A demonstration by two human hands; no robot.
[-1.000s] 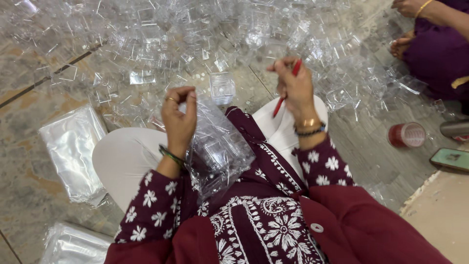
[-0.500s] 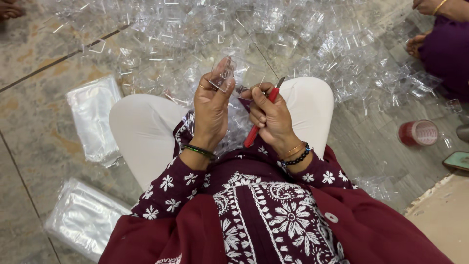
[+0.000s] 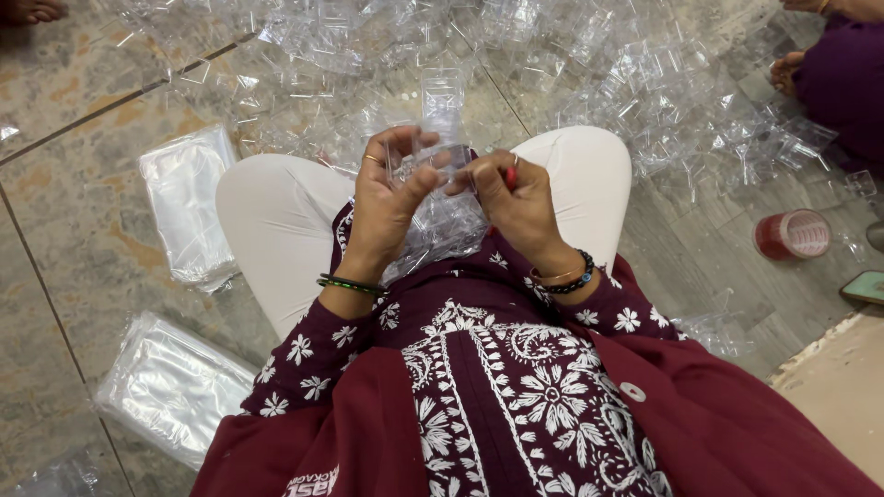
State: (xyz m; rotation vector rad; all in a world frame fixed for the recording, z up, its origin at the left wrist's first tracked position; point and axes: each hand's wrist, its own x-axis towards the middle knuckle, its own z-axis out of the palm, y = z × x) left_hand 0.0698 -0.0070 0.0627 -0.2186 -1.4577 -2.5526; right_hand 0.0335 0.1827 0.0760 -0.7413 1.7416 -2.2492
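Two flat clear plastic packets (image 3: 187,204) (image 3: 170,387) lie left on the floor.

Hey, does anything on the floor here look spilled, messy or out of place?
Yes. Clear plastic pieces lie strewn loose across the tiled floor in a heap, unlike the stacked plastic bags. A red-rimmed container lies tipped on its side.

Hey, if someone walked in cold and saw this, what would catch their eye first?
Probably the heap of clear plastic pieces spread over the tiled floor ahead of the seated person. Next, at centre, the left hand and right hand meet around a small clear plastic piece above the lap, the right also gripping a red tool.
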